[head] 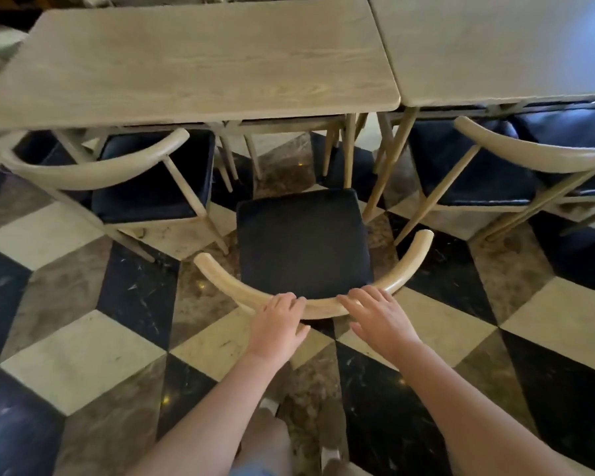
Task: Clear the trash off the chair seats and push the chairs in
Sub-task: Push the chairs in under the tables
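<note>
chair [304,242] dark seat, curved pale backrest; left hand [278,324] grips it, right hand [378,319] lies flat

Both forearms are bare to the edge of view, with no sleeves, watch or rings showing on the left hand [279,326] or the right hand [380,321]. Low between the arms a strip of light blue clothing [251,470] shows above a bare knee, and light-coloured shoes [330,453], blurred, stand on the floor
</note>
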{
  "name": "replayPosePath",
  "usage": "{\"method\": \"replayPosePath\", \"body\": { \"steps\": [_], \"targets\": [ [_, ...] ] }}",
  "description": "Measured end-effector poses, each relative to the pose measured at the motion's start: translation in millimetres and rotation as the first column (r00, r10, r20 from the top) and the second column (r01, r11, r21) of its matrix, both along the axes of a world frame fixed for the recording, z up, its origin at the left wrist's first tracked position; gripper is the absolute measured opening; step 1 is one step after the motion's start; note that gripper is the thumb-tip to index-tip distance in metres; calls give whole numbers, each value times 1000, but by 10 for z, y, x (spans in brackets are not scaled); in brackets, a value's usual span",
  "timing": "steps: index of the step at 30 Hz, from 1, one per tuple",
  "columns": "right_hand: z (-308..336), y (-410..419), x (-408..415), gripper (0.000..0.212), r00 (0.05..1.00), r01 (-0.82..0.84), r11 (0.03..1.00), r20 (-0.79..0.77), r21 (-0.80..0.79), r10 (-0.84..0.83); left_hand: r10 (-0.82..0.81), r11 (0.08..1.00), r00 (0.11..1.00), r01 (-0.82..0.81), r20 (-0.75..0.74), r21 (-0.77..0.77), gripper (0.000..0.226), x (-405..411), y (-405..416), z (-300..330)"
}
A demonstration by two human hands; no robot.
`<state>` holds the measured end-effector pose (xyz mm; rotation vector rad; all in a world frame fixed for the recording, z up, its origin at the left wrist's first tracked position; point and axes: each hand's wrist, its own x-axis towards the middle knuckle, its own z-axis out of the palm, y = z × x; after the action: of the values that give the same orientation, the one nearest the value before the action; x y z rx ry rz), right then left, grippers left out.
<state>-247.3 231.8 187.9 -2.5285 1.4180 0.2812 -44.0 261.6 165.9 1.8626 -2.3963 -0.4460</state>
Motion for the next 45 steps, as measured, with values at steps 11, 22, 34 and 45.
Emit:
{"method": "replayPosePath", "body": {
  "steps": [11, 22, 34, 45],
  "targets": [
    [-93, -255, -76, 36, 995, -93, 996, -27, 9, 93, 121, 990, 990, -116, 67, -74, 41, -94, -95, -65],
    [-79, -441, -49, 35, 987, -157, 987, -26, 24, 158, 207, 975, 978, -205, 13, -80, 38, -30, -227, -124],
    [-82, -1074, 234, 42, 985, -167, 986, -52, -4, 167, 222, 974, 973, -218, 69, -60, 39, 194, -895, -61],
    [-84, -1942, 707, 46, 988, -130, 991, -84, -20, 127, 215, 976, 976, -214, 29, -39, 41, 639, -1840, -21]
  ]
}}
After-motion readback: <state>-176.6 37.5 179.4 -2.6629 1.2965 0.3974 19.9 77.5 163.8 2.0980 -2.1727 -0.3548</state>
